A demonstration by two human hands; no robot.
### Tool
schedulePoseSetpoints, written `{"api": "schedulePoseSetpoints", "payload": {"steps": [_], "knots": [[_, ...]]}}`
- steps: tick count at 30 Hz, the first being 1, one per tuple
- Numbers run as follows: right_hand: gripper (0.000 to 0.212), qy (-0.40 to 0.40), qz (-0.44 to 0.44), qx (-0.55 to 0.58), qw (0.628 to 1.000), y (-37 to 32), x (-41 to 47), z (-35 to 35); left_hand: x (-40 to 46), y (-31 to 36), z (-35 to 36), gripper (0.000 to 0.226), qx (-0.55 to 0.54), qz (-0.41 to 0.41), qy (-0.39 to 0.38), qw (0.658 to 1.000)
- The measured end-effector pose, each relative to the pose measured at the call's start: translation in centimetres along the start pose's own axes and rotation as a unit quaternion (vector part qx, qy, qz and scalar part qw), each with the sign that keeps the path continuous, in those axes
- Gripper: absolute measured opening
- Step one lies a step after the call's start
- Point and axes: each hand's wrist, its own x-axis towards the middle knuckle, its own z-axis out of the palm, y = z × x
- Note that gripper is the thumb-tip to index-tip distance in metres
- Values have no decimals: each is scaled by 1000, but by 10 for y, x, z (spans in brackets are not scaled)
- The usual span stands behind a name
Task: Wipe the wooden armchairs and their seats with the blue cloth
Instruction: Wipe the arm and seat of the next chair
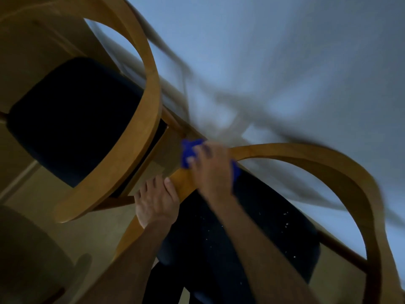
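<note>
The blue cloth is bunched under the curled fingers of the right hand and pressed onto the curved wooden rail of the nearer armchair, at the point where the rail bends down toward its left end. The exact finger positions are obscured by motion blur. The left hand is wrapped around the same rail just below the cloth, with the thumb laid on the upper face of the wood.

The cloth is judged to be soft and light; it is best kept wadded in the palm so that it conforms to the rounded rail. The rail is judged to be stiff and smooth, and a firm bracing grip is advised. The dark seat below carries pale specks. A second armchair stands just beside, at the upper left.
</note>
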Motion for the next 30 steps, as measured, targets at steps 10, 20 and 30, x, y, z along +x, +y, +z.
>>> {"api": "schedulePoseSetpoints", "payload": {"steps": [10, 20, 30], "knots": [[26, 26, 56, -35, 998, 107, 6, -25, -3, 1, -3, 59, -28, 21, 48, 998], [29, 44, -7, -18, 999, 51, 7, -2, -4, -2, 0, 55, -15, 63, 87, 994], [36, 133, 143, -227, 954, 200, -52, -82, -1, -5, 1, 48, 37, 49, 38, 997]]}}
